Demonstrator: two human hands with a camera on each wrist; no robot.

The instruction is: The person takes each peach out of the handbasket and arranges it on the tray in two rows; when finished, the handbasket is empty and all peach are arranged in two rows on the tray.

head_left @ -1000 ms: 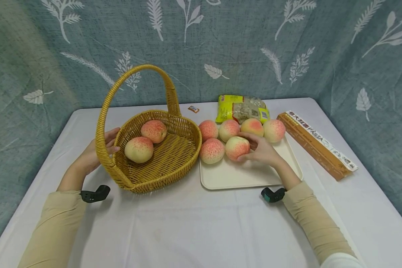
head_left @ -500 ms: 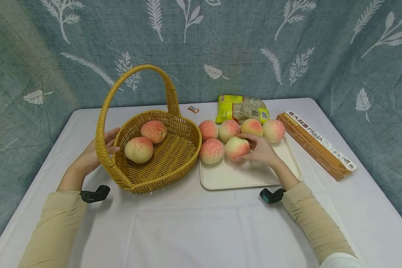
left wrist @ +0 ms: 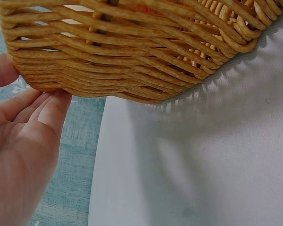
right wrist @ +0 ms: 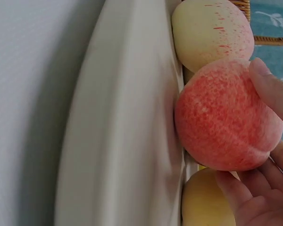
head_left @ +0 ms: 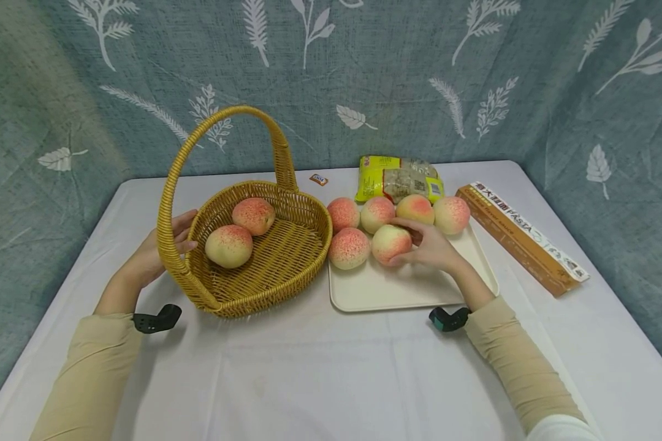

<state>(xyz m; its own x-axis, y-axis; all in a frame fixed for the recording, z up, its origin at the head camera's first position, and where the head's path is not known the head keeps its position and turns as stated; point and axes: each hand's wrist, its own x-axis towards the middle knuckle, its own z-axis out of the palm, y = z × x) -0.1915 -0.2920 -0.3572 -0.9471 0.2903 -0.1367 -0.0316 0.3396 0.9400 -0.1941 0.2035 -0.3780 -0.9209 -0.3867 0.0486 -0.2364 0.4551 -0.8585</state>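
Note:
At the left side of the wicker basket (head_left: 287, 288), my left hand (head_left: 153, 248) holds the rim, its thumb reaching past the foot of the handle. In the left wrist view its fingertips (left wrist: 60, 101) touch the woven wall. Inside the basket lie two peaches, a redder peach (head_left: 254, 215) behind a paler peach (head_left: 228, 246). My right hand (head_left: 427, 248) grips a peach (head_left: 390, 245) over the cream tray (head_left: 397, 294), thumb on the near side and fingers round the far side. Another peach (head_left: 349, 248) sits just left of it.
Several peaches, among them a yellowish peach (head_left: 415, 209), line the tray's back edge. Behind them lies a yellow-green bag (head_left: 399, 179). A pasta box (head_left: 521, 239) slants at the right; a small orange packet (head_left: 319, 179) lies beyond the basket. The basket's tall handle (head_left: 168, 184) arches upward.

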